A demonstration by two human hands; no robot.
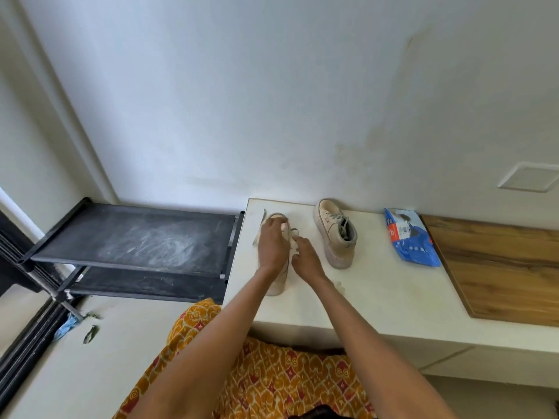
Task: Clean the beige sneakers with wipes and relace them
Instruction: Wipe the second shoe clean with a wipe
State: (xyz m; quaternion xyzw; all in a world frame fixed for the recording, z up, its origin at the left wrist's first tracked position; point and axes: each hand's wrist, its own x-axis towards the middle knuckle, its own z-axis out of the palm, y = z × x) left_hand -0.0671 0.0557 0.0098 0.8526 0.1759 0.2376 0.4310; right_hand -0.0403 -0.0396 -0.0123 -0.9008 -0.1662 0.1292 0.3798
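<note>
Both hands are down on the near sneaker (273,267), which lies at the left end of the white counter (378,297) with its toe pointing away toward the wall. The left hand (272,244) is draped over the upper, steadying it, though whether its grip is pinching anything cannot be told from here. The right hand (305,258) has its fingertips nipped on a pale strand of lace (294,237) at the tongue. So this looks like lacing work on the first shoe, and whether the lace is going in or coming out is not clear. A loose end of lace trails off the far left side of the shoe. The second sneaker (334,234) sits well apart to the right, grey laces in place, untouched. Beyond it lies the blue wipes pack (408,237), flat and near the wall. Next, the right hand would need a fine pinch to feed the lace tip through an eyelet while the left holds the shoe from sliding. The counter is white with a wood-grain panel (499,267) at right, backed by a stained white wall. A dusty black shoe rack (136,237) stands just beside it at left, and scraps litter the pale floor (90,373).
</note>
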